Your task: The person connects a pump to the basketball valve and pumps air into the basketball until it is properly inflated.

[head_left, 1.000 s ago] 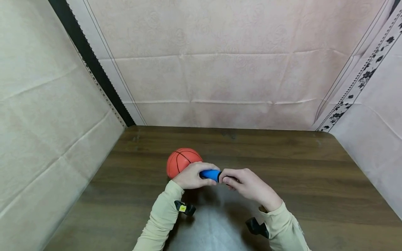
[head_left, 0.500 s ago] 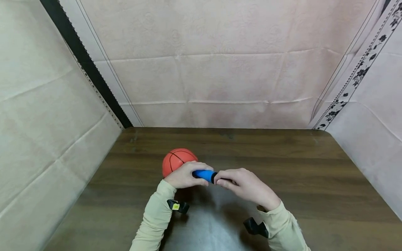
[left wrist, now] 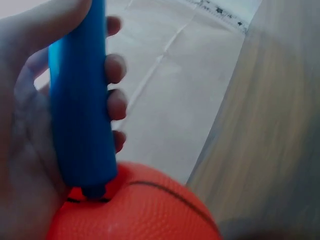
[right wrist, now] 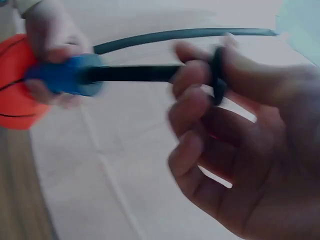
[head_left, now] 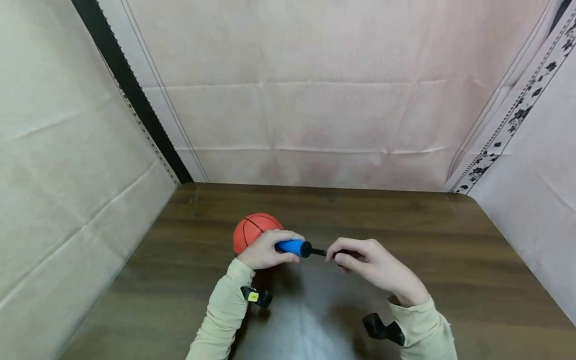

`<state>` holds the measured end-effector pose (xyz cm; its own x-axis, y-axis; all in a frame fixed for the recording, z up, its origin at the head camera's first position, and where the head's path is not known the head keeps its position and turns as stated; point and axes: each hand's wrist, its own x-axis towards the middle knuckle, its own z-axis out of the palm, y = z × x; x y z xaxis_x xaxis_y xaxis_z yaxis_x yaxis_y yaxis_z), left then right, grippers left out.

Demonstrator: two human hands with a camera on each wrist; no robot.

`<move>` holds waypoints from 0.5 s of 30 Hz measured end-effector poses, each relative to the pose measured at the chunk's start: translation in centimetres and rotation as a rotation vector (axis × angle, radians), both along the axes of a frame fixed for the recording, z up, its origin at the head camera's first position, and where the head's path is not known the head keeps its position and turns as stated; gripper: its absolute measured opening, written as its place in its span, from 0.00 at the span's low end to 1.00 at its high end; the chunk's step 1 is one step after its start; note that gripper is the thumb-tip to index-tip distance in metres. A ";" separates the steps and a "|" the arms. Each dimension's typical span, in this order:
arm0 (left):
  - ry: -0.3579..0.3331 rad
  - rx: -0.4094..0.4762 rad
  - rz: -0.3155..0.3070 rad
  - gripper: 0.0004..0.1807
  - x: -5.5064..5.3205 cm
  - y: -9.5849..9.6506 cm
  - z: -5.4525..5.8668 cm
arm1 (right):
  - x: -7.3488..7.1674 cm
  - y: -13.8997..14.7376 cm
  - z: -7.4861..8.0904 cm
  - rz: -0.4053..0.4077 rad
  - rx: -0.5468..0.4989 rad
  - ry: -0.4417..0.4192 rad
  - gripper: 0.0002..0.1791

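Note:
My left hand (head_left: 264, 251) grips the blue barrel of a hand pump (head_left: 291, 247), fingers curled round it. The pump's black nozzle end meets a red toy basketball (head_left: 253, 231); in the left wrist view the ball's surface (left wrist: 150, 212) dips around that end. From the barrel's other end a black plunger rod (right wrist: 140, 73) sticks out to the right. At its tip my right hand (head_left: 373, 262) holds the black handle (right wrist: 218, 75) between thumb and fingers. The needle itself is hidden.
The ball and both hands are over a brown wood-grain table (head_left: 405, 225). Pale cloth (head_left: 315, 115) hangs behind the table and along both sides. A dark band (head_left: 135, 95) runs down the left corner.
The right hand has drawn away to the right, pulling the plunger rod out of the barrel. The left hand keeps its grip on the pump by the ball.

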<state>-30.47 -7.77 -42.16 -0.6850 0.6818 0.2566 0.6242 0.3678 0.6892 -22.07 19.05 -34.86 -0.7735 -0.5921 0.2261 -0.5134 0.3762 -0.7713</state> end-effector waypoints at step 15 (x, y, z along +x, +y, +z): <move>0.454 -0.021 0.025 0.21 0.4 0.7 0.8 | -2.0 -1.6 -2.4 -0.028 -0.048 -0.158 0.09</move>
<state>-30.03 -7.03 -41.32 -0.5226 0.6751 0.5207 0.8523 0.3974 0.3402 -24.06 17.42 -37.27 -0.8178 -0.5610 0.1281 -0.3741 0.3491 -0.8592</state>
